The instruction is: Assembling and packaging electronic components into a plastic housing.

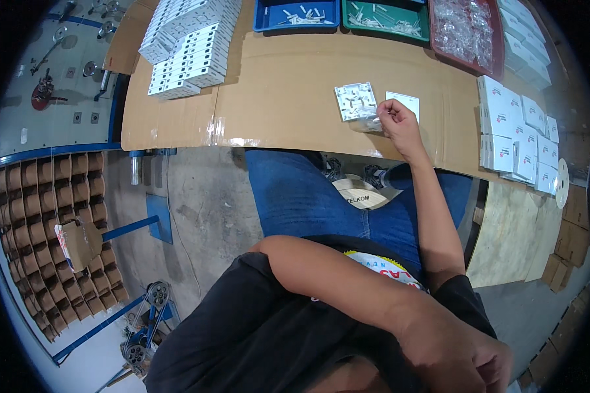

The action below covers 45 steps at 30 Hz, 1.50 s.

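My right hand [400, 124] is closed in a pinch on a small clear plastic bag [369, 119]. The bag lies against the near edge of a white square open case [356, 100] with moulded parts inside. Just behind my fingers is a flat white square cover [406, 102], partly hidden by the hand. Across my body reaches my left arm, ending at the lower right, where my left hand [488, 361] looks curled near my right sleeve. Its fingertips are hidden, so anything inside it cannot be seen.
On the cardboard-covered table [282, 98] stand stacked white cases [190, 59], a blue tray [297, 26] and green tray [387, 29] of small white parts, a red tray [465, 65] of clear bags, and white boxes [518, 134]. A divided cardboard rack [52, 229] stands left.
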Tool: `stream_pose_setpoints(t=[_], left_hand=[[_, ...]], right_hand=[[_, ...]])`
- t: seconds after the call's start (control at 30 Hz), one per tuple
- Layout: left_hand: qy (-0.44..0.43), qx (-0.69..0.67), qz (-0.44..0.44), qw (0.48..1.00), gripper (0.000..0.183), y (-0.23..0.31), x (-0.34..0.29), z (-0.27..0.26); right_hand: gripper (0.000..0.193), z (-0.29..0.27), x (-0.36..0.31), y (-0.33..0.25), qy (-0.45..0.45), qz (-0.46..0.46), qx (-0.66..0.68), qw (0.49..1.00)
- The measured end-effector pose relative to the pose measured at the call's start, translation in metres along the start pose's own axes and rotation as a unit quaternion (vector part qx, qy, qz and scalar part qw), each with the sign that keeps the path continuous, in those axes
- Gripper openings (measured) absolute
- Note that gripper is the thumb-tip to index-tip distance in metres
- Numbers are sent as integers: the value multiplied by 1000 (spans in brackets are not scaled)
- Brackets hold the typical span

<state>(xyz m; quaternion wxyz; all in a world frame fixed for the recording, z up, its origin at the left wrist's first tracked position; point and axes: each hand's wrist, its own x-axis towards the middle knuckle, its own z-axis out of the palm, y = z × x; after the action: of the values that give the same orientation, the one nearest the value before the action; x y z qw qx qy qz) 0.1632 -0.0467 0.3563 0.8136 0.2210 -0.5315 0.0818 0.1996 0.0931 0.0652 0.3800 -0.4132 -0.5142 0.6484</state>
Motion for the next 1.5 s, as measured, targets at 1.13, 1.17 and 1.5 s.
stream_pose_setpoints(t=[1.13,1.17,1.5], left_hand=[[799,533,24,277,13,49,-310,0],[793,544,21,274,12,50,-309,0],[793,557,-31,245,17,50,-304,6]], right_hand=[[11,12,-11,-14,-46,-28,-45,998],[11,12,-11,-13,-45,-28,-45,998],[11,10,-10,-14,-54,-42,-78,995]])
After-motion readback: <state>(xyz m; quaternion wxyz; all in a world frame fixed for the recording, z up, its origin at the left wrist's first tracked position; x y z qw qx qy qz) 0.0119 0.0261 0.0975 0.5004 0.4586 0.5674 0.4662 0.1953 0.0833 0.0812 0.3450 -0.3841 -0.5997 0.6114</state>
